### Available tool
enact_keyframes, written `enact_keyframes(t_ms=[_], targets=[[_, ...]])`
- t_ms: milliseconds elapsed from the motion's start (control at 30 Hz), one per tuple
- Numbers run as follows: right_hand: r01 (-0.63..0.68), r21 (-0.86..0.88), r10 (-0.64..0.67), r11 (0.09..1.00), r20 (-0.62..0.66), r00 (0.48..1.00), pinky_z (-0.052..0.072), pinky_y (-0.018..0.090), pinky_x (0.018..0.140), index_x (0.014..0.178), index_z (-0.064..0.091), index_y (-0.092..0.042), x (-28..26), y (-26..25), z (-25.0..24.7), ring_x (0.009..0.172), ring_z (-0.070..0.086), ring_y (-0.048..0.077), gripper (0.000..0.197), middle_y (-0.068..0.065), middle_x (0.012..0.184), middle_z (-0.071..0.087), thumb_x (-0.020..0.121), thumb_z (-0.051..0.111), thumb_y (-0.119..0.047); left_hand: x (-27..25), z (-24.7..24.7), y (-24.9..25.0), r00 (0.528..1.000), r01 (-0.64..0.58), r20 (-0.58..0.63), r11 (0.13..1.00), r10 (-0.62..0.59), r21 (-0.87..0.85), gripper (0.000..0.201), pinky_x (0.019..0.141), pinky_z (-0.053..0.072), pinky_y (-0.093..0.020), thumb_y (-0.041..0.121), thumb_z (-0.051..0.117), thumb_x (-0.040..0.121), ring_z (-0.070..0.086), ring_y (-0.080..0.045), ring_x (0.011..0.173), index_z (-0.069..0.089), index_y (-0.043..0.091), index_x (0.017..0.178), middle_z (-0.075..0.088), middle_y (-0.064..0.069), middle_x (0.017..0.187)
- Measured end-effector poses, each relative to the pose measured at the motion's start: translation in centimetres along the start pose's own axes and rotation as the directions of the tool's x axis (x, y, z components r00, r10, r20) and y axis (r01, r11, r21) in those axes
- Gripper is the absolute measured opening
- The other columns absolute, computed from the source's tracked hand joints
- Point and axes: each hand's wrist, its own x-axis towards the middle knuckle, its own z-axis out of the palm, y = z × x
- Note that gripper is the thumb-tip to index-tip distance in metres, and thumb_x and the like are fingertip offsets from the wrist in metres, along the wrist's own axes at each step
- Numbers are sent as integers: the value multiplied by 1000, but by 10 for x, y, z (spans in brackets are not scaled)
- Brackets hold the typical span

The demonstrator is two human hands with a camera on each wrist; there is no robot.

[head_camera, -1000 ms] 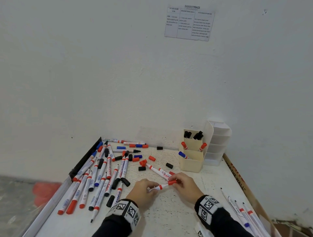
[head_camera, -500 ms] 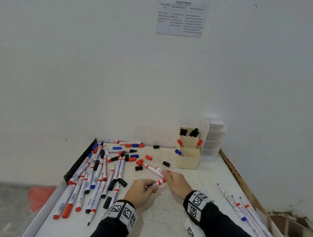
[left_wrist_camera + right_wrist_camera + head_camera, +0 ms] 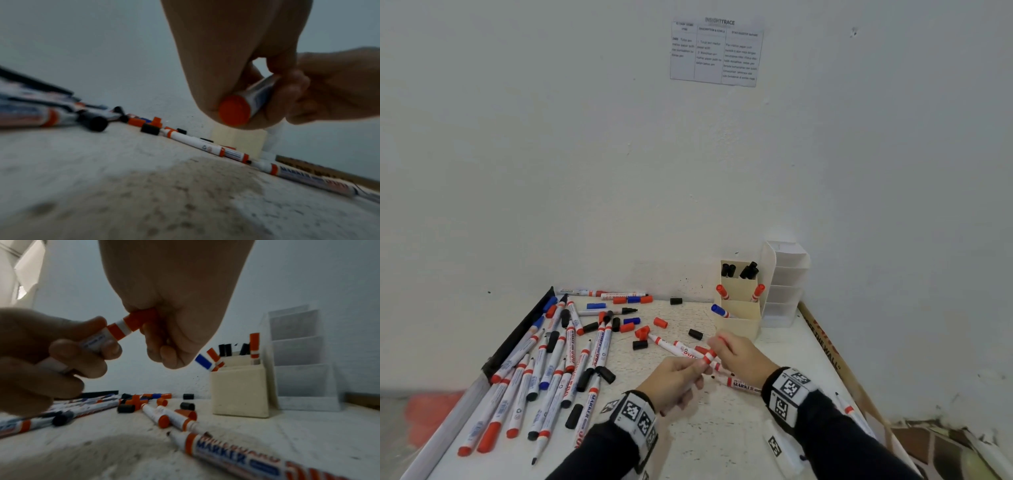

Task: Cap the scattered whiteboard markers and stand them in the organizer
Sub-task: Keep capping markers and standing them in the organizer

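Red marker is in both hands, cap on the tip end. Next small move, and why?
Probably press the red cap fully home. The right hand pinches the cap and the left hand grips the red marker by its barrel. A white band still shows between cap and red collar, so the cap may not be seated. After that it can go in the cream organizer, where capped markers already stand.

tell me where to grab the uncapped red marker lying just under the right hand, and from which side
Pinch the red marker mid-barrel on the printed label, coming from above with fingers across its width. It lies flat on the table, and its bare tip points towards the hands, so stay back from that inky end.
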Motion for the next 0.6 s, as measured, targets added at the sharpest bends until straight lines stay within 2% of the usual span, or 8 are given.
enact_keyframes(t_ms=[67,100,167,200,267,400,500,600], targets=[[-12,23,13,1000,-46,999,38,13,54,82,53,-16,-6,4,-20,53,43,2,24,-9,65,49,96,44,-33,7,15,6,997,-73,29,969,68,235,23,57,45,-18,41,39,96,50,-6,64,58,28,96,58,5,90],[-19,43,22,999,-78,997,39,11,52,84,55,-17,-8,7,-30,52,46,1,22,-8,67,53,95,46,-33,12,23,6,994,-104,61,904,86,414,25,75,49,-25,44,36,96,53,-8,81,54,30,104,56,4,103],[-30,87,46,996,-185,982,41,9,50,87,55,-20,-14,15,-48,53,50,1,17,-4,75,60,94,47,-32,23,35,-1,999,-54,44,652,31,756,41,108,33,-42,45,32,97,41,-18,123,40,26,133,43,-3,136],[-38,97,62,995,-252,966,41,9,49,88,55,-20,-17,18,-57,53,50,2,16,-2,76,61,95,45,-31,26,41,-4,1000,-12,13,536,2,844,50,112,23,-47,44,32,97,28,-22,135,28,23,143,31,-2,147],[-56,79,81,995,-371,925,42,11,51,90,55,-19,-21,25,-72,55,50,5,17,-1,72,59,96,43,-29,32,50,-10,1000,-21,21,381,5,924,56,112,18,-51,42,34,95,18,-27,140,19,25,146,19,1,153],[6,93,41,996,-495,868,53,26,65,86,51,-27,-25,34,-92,64,59,14,12,9,80,63,95,45,-22,45,58,-17,999,-43,36,202,41,978,48,110,16,-54,35,36,94,26,-27,135,29,28,141,33,4,147],[57,80,1,995,-589,808,55,22,67,95,50,-21,-20,32,-100,70,62,12,8,5,85,63,95,45,-14,50,57,-18,994,11,-27,153,105,988,40,112,15,-50,27,41,95,32,-25,132,41,28,135,43,1,139],[74,-12,-65,997,-629,775,54,28,73,100,49,-20,-7,26,-102,77,64,13,7,0,86,62,95,45,-16,51,52,-16,993,46,-68,214,98,976,36,111,20,-43,23,43,93,36,-20,128,49,27,129,48,2,134]])
